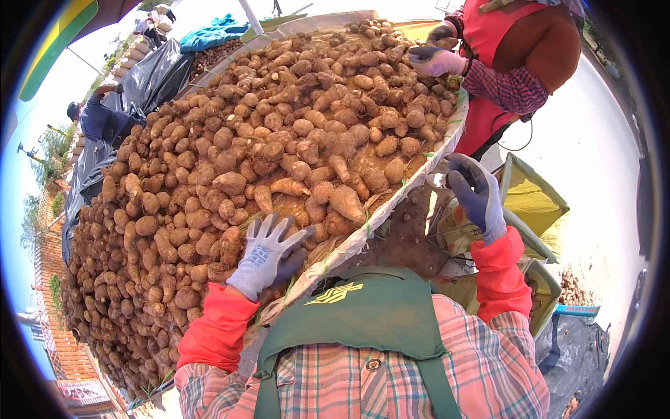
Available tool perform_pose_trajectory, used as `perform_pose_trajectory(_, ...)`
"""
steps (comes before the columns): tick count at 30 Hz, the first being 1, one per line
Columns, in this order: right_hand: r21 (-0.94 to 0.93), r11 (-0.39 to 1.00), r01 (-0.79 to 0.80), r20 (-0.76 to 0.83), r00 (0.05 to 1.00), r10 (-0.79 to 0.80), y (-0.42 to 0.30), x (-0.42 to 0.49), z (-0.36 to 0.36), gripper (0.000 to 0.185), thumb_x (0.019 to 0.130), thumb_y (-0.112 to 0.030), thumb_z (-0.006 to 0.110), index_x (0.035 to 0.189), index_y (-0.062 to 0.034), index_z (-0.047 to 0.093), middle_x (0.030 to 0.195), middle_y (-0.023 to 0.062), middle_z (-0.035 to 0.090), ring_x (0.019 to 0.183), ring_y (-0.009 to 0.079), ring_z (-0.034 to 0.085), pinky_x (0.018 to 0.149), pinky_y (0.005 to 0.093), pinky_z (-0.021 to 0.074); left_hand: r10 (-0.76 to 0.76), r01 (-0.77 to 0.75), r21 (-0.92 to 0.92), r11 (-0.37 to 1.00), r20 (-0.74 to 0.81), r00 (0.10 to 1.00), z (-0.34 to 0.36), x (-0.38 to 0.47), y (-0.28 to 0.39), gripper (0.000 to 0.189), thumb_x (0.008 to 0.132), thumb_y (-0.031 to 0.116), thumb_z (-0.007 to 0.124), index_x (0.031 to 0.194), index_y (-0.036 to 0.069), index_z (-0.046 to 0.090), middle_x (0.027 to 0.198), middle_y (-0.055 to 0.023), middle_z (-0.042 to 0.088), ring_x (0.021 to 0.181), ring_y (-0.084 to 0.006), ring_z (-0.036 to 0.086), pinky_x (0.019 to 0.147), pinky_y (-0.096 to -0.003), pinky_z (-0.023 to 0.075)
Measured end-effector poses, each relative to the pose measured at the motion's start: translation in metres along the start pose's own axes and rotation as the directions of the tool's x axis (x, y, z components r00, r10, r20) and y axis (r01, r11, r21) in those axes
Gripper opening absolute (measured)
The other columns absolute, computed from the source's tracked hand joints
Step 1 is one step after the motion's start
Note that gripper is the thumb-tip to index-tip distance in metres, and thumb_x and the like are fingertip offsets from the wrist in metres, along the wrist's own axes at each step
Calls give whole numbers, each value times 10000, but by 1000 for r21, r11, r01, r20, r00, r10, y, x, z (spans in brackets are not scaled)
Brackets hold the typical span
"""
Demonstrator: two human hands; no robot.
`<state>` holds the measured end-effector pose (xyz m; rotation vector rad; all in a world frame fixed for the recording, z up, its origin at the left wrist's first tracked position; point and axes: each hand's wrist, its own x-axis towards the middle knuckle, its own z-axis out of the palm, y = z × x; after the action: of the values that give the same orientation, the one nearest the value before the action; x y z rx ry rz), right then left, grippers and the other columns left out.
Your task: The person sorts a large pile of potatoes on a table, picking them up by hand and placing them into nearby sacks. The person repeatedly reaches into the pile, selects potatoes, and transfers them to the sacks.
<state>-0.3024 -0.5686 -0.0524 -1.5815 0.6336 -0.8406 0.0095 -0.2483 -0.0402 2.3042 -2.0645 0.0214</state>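
A large heap of brown taro corms spreads over a raised table before me. Its near rim is wrapped in pale sheeting with green ties. My left hand, in a grey and dark-blue work glove, rests at the heap's near edge, fingers spread, touching corms and holding nothing visible. My right hand, gloved alike, is beyond the rim on the right, above open woven sacks. Its fingers are bent and apart from the thumb, and I see nothing between them.
A co-worker's gloved hands are at the far right corner of the heap. Another person stands at the far left by black plastic sheeting. A yellow-lined sack stands at right. Small corms lie on the ground.
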Motion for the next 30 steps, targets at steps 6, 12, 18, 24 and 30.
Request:
perform_pose_trajectory(6, -567, 737, 367, 444, 890, -102, -21, 84, 97, 404, 924, -199, 683, 1312, -95, 642, 1172, 135, 700, 1031, 339, 687, 910, 407, 538, -499, 507, -29, 861, -237, 834, -14, -59, -54, 402, 918, 234, 655, 1293, 89, 653, 1300, -153, 648, 1265, -363, 547, 1083, -476, 394)
perform_pose_trajectory(12, -781, 408, 472, 585, 781, 217, 24, 96, 123, 530, 878, -294, 717, 1365, -121, 599, 1273, 201, 636, 1124, 403, 641, 946, 446, 520, -644, 545, -373, 751, -232, 729, -45, -107, -20, 345, 940, 204, 654, 1214, -6, 668, 1183, -220, 694, 1103, -388, 658, 971, -442, 509)
perform_pose_trajectory(18, -582, 616, 531, 388, 847, -364, -5, 92, 135, 491, 879, -132, 698, 1354, -61, 598, 1346, 196, 594, 1239, 391, 574, 1027, 447, 483, -755, 600, -458, 656, -408, 514, -39, -133, -1, 260, 970, 143, 645, 1169, -17, 696, 1098, -205, 722, 1014, -342, 700, 915, -391, 533)
perform_pose_trajectory(24, -310, 652, 692, 865, 490, -110, -30, 57, 170, 590, 805, -88, 716, 1377, -50, 577, 1439, 219, 530, 1311, 396, 544, 1087, 425, 457, -909, 958, -191, 214, -397, 124, -61, -238, -30, 408, 991, 324, 602, 1254, 19, 666, 1144, -211, 716, 1062, -370, 686, 924, -427, 533)
perform_pose_trajectory(30, -271, 796, 541, 748, 639, -179, -10, 89, 173, 534, 764, 14, 694, 1294, -10, 629, 1417, 186, 569, 1366, 340, 522, 1146, 412, 403, -922, 943, 74, 325, -197, 333, -38, -228, 6, 508, 924, 374, 677, 1329, 70, 630, 1143, -211, 706, 1043, -391, 681, 896, -472, 536)
